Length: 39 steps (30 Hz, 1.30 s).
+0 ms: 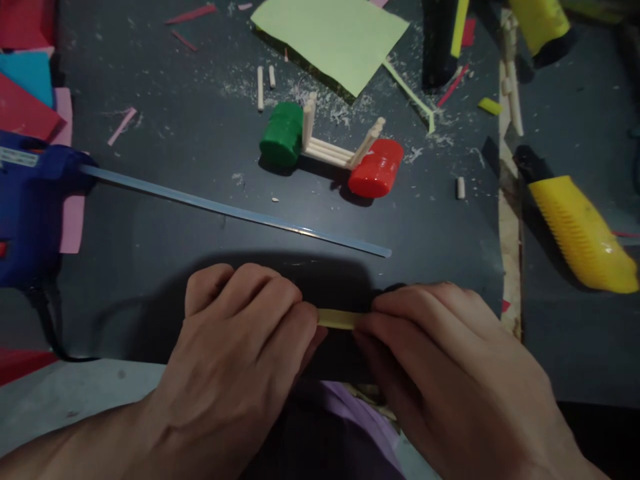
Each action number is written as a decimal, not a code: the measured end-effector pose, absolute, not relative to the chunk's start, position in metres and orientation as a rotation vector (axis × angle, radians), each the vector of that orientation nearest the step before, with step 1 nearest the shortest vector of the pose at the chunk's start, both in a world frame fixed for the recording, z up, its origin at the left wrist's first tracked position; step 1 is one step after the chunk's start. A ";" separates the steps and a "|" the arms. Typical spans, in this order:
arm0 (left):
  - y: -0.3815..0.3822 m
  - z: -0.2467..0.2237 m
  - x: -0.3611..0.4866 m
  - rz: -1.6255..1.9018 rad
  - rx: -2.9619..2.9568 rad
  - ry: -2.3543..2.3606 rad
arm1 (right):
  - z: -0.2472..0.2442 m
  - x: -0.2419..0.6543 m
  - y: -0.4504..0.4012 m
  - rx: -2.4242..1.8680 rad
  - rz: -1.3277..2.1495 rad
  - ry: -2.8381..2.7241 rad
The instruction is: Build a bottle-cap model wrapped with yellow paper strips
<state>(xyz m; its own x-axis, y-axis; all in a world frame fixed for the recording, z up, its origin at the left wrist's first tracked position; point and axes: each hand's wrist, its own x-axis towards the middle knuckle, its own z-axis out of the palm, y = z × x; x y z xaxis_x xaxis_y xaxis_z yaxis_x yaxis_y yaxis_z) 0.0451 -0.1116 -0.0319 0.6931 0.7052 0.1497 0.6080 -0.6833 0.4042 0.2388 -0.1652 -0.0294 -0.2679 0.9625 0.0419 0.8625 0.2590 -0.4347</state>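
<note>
Between my two hands stretches a narrow yellow paper strip [339, 319], close to the table's front edge. My left hand [245, 340] is closed with its thumb and fingers pinching the strip's left end. The other end sits in the pinch of my right hand [450, 353], so only the middle of the strip shows. Beyond them stands a small assembly of pale sticks [330, 152], with a green bottle cap-like piece [282, 135] at its left and a red one [377, 168] at its right. A clear glue stick [240, 212] pokes out of a blue glue gun [35, 200].
A light green paper sheet [335, 40] lies at the back. A yellow-handled tool [580, 227] rests at the right, beyond a raised strip [510, 200] on the table [150, 293]. Stick pieces, paper scraps and white crumbs are scattered around. Coloured sheets [25, 100] are at the left.
</note>
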 end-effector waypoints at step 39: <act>-0.109 -0.027 0.042 0.297 2.566 1.152 | -0.025 0.233 -0.156 -1.778 0.346 -2.298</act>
